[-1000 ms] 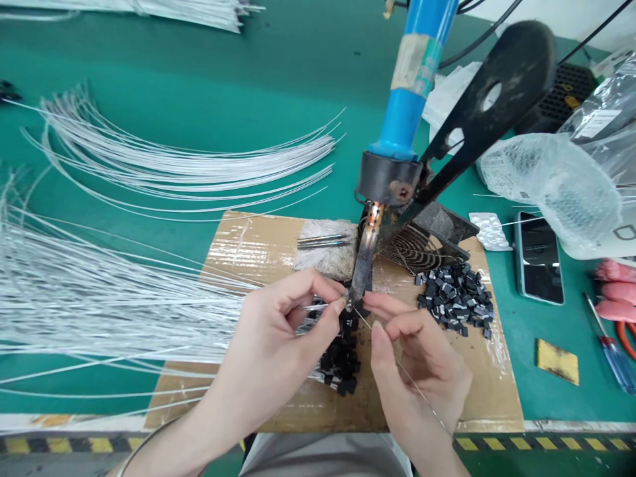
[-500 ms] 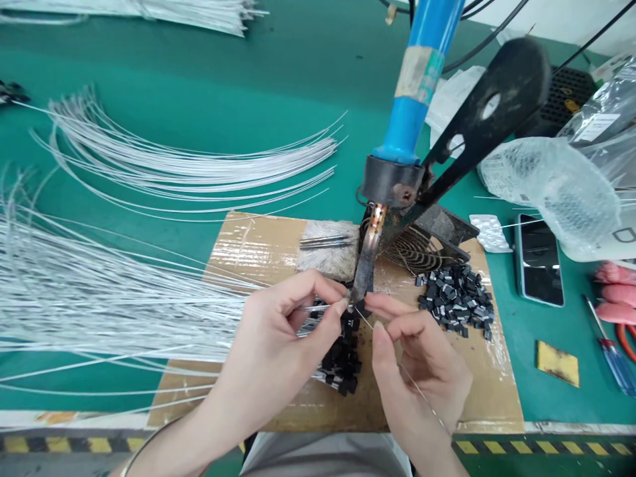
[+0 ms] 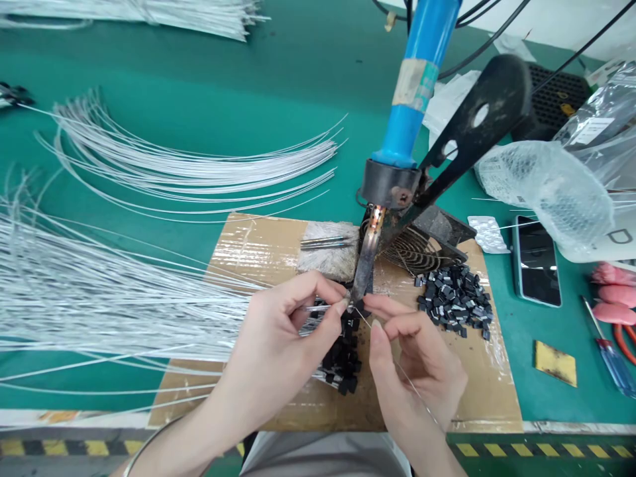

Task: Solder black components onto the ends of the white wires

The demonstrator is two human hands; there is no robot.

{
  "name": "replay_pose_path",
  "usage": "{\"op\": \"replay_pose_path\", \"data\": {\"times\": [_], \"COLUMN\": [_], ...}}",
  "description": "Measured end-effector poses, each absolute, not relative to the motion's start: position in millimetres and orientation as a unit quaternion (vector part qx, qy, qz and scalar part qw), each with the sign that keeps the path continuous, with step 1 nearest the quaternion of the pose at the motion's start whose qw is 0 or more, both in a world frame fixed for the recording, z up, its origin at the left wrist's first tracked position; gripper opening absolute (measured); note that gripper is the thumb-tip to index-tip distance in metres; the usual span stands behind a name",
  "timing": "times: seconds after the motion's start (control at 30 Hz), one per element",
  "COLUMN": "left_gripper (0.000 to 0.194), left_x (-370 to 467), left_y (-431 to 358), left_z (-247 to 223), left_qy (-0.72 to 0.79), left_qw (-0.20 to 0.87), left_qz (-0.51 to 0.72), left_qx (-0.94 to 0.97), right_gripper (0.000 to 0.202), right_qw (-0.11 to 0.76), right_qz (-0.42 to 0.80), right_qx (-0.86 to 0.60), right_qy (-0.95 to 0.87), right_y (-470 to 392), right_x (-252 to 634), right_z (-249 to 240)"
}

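A blue soldering iron [image 3: 405, 126] points down from a black metal bracket [image 3: 477, 119]. At its dark tip [image 3: 362, 278], my left hand [image 3: 293, 331] pinches the end of a thin white wire [image 3: 317, 308]; the fingertips hide the very end. My right hand [image 3: 417, 364] pinches a strand of solder wire [image 3: 365, 319], whose end meets the area just under the tip. The strand's tail runs back across the palm. Below the fingers lies a cluster of black connectors [image 3: 342, 361] on wire ends, partly covered by my left hand.
Cardboard [image 3: 278, 255] lies under the work, bearing a pale pad [image 3: 328, 248] with metal rods and a heap of loose black connectors [image 3: 457, 301]. White wire bundles [image 3: 114, 291] spread at left. A phone [image 3: 536, 262], yellow sponge [image 3: 555, 363] and screwdriver [image 3: 613, 364] lie right.
The view has shifted slightly. Both hands hold nearly the same pose at the iron's tip, and the right hand has moved a touch to the left.
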State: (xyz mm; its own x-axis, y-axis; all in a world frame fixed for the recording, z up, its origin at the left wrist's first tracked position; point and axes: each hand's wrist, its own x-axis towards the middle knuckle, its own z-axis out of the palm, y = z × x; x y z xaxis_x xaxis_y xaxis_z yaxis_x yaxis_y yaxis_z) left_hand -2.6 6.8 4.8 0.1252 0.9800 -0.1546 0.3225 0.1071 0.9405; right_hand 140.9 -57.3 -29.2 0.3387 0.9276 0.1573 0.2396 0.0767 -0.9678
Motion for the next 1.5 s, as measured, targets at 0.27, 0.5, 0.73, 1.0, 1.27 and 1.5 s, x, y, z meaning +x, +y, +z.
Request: {"op": "replay_pose_path", "data": {"times": [0.27,0.5,0.73,1.0,1.27,1.5], "left_gripper": [0.013,0.013,0.015,0.015,0.013,0.014], "left_x": [-4.1,-3.5,-4.0,-4.4,-2.9,-3.0], "left_y": [4.9,4.5,3.7,3.2,1.0,2.6], "left_z": [5.3,4.2,5.3,5.1,3.5,2.1], "left_qy": [0.561,0.56,0.566,0.555,0.553,0.556], "left_qw": [0.487,0.486,0.48,0.482,0.481,0.473], "left_qz": [0.347,0.351,0.341,0.347,0.361,0.358], "left_qx": [0.572,0.572,0.578,0.582,0.577,0.582], "right_gripper": [0.018,0.017,0.017,0.018,0.018,0.019], "right_qw": [0.549,0.55,0.545,0.56,0.558,0.562], "right_qz": [0.29,0.282,0.292,0.277,0.274,0.258], "right_qx": [-0.605,-0.598,-0.608,-0.597,-0.594,-0.592], "right_qy": [-0.498,-0.51,-0.498,-0.503,-0.51,-0.517], "right_y": [-57.2,-56.5,-57.0,-57.1,-57.6,-56.6], "right_x": [140.2,141.5,139.9,139.4,139.9,140.7], "right_z": [-28.6,-29.8,-28.6,-31.8,-35.6,-33.7]}}
